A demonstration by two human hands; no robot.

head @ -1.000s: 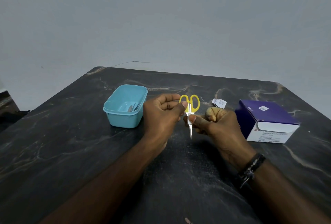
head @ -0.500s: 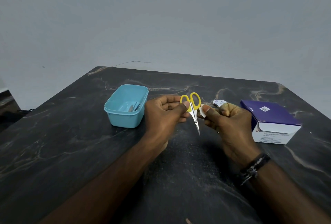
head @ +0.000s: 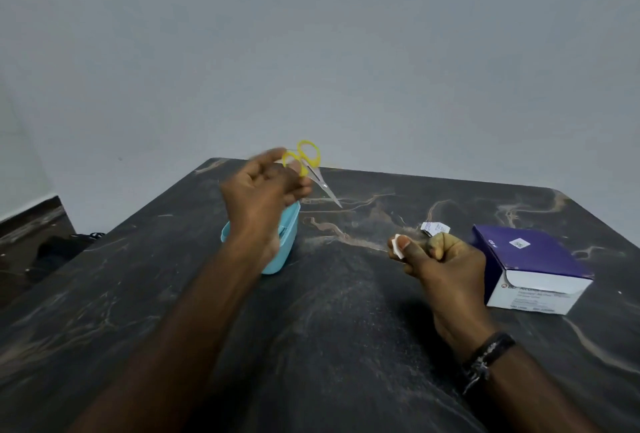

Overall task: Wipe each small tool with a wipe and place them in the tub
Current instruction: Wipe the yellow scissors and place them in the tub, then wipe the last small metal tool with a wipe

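The left hand (head: 266,186) holds the small yellow-handled scissors (head: 309,165) by their loops, raised above the turquoise tub (head: 287,238) at the left of the dark marble tabletop (head: 329,328), with the blades closed and slanting down to the right. The right hand (head: 440,259), nearer and to the right, pinches a folded white wipe (head: 398,247) between thumb and forefinger. The scissors look light, stiff and sharp-tipped, so the plastic loops are the safe place to hold; the steel blades would be slick once wiped. A purple box (head: 530,259) sits at the far right, with a torn sachet (head: 434,226) lying just beyond the right hand.
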